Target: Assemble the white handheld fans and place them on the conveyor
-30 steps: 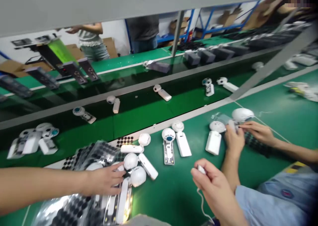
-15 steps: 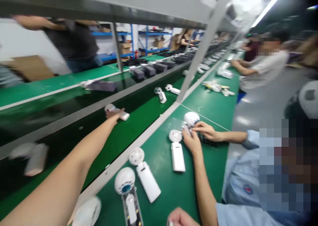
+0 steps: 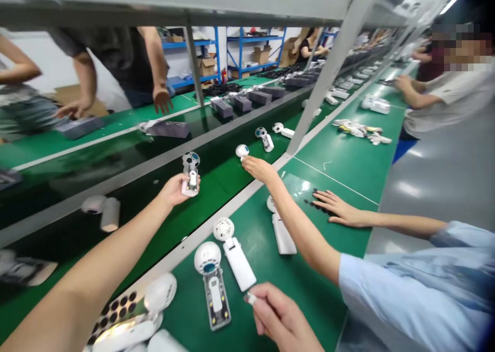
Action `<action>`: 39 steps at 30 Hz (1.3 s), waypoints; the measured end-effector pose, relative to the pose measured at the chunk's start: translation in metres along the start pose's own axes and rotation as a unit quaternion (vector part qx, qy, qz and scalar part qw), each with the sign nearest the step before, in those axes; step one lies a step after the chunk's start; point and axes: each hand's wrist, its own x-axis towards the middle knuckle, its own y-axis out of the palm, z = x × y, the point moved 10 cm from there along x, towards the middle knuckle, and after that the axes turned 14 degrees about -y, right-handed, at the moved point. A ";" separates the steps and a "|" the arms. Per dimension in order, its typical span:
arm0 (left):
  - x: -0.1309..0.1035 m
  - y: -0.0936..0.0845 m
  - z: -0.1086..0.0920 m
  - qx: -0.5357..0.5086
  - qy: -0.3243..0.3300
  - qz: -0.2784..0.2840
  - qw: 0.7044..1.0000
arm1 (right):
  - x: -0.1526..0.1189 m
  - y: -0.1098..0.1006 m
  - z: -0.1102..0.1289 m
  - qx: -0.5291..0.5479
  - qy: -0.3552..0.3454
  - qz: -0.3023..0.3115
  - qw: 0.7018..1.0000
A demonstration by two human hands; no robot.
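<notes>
Over the dark green conveyor, my left hand is closed around a white device with a round patterned head, its inner parts facing up. Near the bottom of the view, my right hand pinches a small white and metallic piece. Just beyond that hand, on the green table, lie an opened device with a clear body and a closed white device. More white parts lie at the lower left beside a sheet of black round pads.
A co-worker in a light blue shirt reaches across from the right, one hand at a device on the conveyor. A slanted metal post rises at the table edge. Other people work across the conveyor, near grey boxes.
My left hand has lifted the device from the conveyor. More of my right hand now shows, with its small piece. The co-worker's hands have parted, one reaching to the conveyor.
</notes>
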 end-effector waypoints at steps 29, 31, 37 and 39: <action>-0.326 -0.005 0.207 -0.027 -0.086 0.095 0.991 | -0.088 0.124 0.120 -0.100 -0.122 0.131 0.979; -0.331 -0.002 0.213 -0.032 -0.097 0.100 0.990 | -0.095 0.122 0.124 -0.090 -0.135 0.113 0.980; -0.328 -0.003 0.210 -0.044 -0.093 0.101 0.990 | -0.093 0.126 0.128 -0.068 -0.145 0.112 0.981; -0.329 -0.009 0.205 -0.026 -0.076 0.088 0.993 | -0.091 0.130 0.128 -0.084 -0.144 0.112 0.980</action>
